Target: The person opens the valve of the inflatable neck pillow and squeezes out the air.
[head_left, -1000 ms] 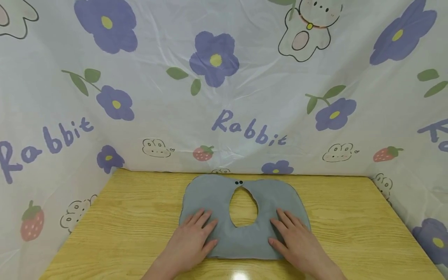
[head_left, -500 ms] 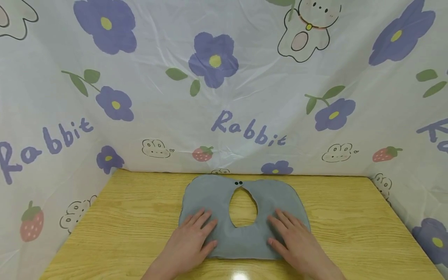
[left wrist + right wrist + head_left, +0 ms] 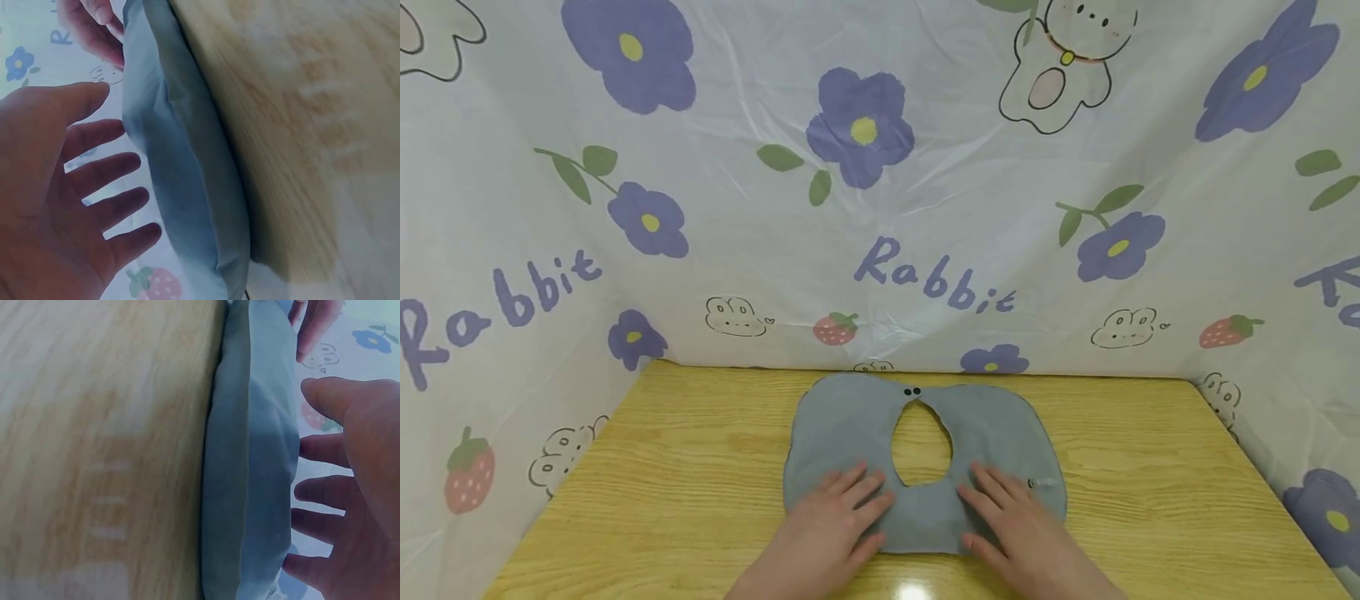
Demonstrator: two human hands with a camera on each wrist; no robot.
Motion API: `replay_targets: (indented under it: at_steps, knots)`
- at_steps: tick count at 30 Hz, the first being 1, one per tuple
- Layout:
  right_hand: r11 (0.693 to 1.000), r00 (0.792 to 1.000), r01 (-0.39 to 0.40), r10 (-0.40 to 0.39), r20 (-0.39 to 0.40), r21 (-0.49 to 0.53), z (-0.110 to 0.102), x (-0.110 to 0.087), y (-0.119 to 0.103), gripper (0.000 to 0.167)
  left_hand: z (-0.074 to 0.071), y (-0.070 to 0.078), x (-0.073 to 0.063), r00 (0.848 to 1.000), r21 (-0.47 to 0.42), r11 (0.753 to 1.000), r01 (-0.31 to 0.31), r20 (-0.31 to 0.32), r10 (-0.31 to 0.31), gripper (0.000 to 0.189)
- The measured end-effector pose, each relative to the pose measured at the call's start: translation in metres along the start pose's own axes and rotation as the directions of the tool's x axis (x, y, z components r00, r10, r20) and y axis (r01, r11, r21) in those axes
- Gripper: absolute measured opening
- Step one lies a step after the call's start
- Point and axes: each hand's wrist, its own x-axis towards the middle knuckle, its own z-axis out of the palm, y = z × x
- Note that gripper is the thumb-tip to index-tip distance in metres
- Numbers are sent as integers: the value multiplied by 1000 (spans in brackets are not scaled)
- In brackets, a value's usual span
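Both hands just shifted inward, twd each other: L hand [image 3: 832,521] and R hand [image 3: 1018,527] now sit closer to the middle of the gray pillow [image 3: 925,521]. Fingers on both are spread & loose, gripping nothing; tips look to be touching its top, tho can't tell how hard, if at all, they press. Gray pillow hasn't budged: lying flat mid tabletop [image 3: 1157,467], puffy along its near side, far edge nr the printed cloth [image 3: 775,242], two black dots [image 3: 912,392] at the back. R hand's move uncovered a small clear tab [image 3: 1042,483] nr the R edge, too small to ID. So work's prob. just light handling atm, w/ pillow's position unaffected.
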Motion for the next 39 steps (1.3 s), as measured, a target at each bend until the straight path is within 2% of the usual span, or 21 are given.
replay_targets:
  at_steps: [5, 19, 26, 29, 32, 35, 39]
  knots:
    - [1000, 1000, -3, 3, 15, 19, 3, -1, 2, 62, 4, -1, 0, 998, -46, 999, -5, 55, 8, 47]
    - [999, 999, -15, 13, 37, 47, 8, -1, 5, 62, 8, -1, -1, 997, -70, 998, 0, 82, 5, 49]
    - [999, 1000, -7, 8, -12, 33, 7, -1, 2, 64, 6, 0, -2, 997, -86, 996, -5, 78, 11, 50]
    - [1000, 999, 27, -26, -35, 9, 6, -1, -1, 61, 3, 3, -3, 998, -50, 998, -44, 46, 46, 50]
    - [995, 993, 96, -97, -64, -30, 6, -1, -5, 56, 1, 6, -4, 995, 10, 995, -101, 7, 101, 49]
    - [982, 979, 171, -179, -99, -76, 6, 0, -10, 49, 2, 10, -3, 985, 69, 984, -165, -35, 168, 48]
    - [963, 960, 237, -253, -122, -131, 6, 0, -12, 42, 7, 14, -2, 970, 106, 968, -229, -58, 236, 46]
